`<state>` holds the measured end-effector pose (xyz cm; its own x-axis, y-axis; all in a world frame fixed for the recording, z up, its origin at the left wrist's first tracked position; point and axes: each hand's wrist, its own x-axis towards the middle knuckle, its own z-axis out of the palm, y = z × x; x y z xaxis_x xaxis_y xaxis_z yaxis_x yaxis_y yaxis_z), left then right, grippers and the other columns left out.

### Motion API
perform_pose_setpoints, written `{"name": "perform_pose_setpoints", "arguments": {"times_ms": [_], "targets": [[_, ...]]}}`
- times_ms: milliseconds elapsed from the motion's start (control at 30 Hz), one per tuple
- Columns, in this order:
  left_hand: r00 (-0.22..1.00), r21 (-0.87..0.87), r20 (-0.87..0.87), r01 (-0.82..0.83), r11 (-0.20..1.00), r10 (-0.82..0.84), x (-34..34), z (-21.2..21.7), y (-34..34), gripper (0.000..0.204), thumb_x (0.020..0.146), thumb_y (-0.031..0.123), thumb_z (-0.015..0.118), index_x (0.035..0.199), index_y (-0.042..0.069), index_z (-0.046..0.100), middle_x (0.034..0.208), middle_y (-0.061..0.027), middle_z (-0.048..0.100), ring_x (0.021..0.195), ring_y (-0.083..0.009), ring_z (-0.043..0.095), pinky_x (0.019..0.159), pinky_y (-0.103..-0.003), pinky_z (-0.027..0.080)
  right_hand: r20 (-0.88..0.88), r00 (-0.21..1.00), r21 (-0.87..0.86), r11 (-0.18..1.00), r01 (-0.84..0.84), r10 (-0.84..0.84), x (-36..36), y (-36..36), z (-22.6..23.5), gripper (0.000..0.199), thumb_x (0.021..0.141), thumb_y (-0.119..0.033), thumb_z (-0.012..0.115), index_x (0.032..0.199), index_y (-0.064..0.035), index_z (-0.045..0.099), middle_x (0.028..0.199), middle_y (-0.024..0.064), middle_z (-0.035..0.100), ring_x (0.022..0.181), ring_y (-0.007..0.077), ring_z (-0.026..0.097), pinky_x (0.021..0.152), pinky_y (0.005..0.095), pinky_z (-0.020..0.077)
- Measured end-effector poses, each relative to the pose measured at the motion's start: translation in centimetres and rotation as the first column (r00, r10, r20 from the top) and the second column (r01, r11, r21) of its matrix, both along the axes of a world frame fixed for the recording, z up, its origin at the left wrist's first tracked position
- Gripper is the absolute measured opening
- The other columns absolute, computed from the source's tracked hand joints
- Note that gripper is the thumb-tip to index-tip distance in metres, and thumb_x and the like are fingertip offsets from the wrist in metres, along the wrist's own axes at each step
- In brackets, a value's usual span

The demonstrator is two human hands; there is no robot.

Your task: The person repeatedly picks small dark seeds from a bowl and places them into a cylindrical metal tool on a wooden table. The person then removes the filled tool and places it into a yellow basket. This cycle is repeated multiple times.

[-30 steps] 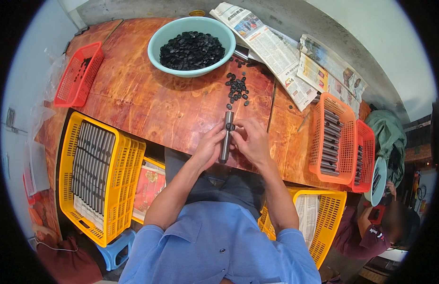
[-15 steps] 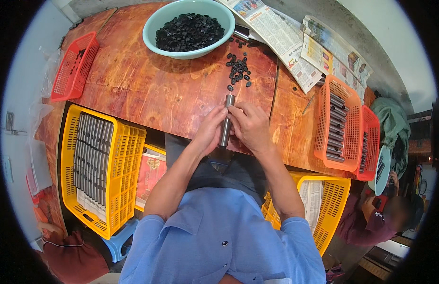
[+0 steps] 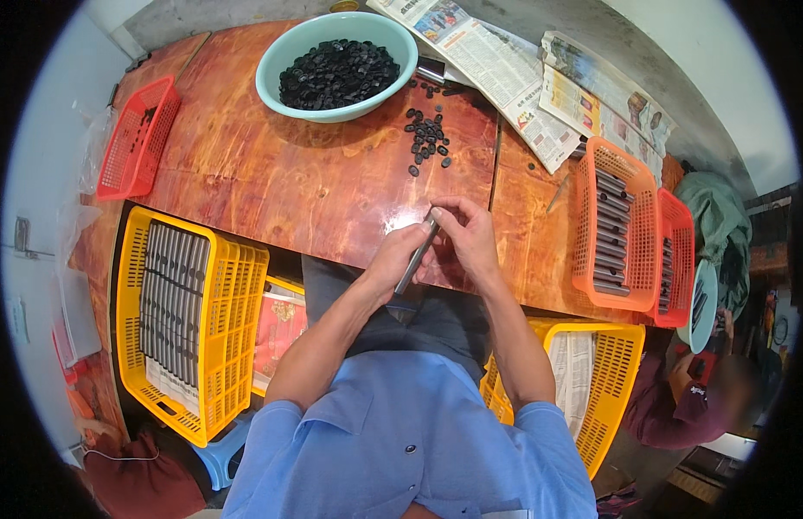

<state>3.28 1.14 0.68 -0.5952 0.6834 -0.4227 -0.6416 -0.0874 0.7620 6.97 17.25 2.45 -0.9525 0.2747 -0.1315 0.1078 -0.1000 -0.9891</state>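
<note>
- Left hand [image 3: 391,259] has a closed grip on the grey metal tube [image 3: 416,257], held just above the tabletop [image 3: 271,173] edge.
- Right hand [image 3: 467,238] pinches its top end; keep the tube steady and the fingertips squarely over that end.

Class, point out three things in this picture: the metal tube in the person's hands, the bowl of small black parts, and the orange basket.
metal tube [image 3: 416,256], head view, mid-shaft between the hands.
bowl [image 3: 271,67], head view, left rim.
orange basket [image 3: 586,227], head view, left wall.

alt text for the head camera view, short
Seen from above, a person's left hand and right hand hold a thin grey metal tube over a wooden table, near loose black caps.
</note>
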Motion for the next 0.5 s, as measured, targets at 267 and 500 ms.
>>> {"name": "perform_pose_setpoints", "arguments": {"times_ms": [267,500], "targets": [[0.991,-0.009,-0.121,0.062,0.998,-0.063,0.2,-0.5,1.2,0.03,0.111,0.033,0.051,0.11,0.004,0.058,0.089,-0.0047,0.066,0.069,-0.01,0.062,0.063,-0.025,0.054,-0.083,0.991,-0.043,0.994,0.104,-0.107,0.0,1.6,-1.2,0.025,0.1,-0.011,0.068,0.121,0.003,0.065,0.1,0.0073,0.071,0.085,0.0099,0.065,0.07,0.0243,0.0532],[0.94,-0.105,-0.323,0.085,0.991,-0.115,-0.1,-0.3,1.0,0.031,0.111,0.031,0.05,0.123,0.003,0.057,0.096,-0.0046,0.066,0.081,-0.0106,0.064,0.073,-0.028,0.054,-0.053,0.992,-0.049,0.993,0.11,-0.112,0.4,2.1,0.2,0.027,0.101,-0.017,0.068,0.122,-0.0013,0.066,0.095,0.001,0.07,0.073,0.0043,0.06,0.06,0.0198,0.0458]]}}
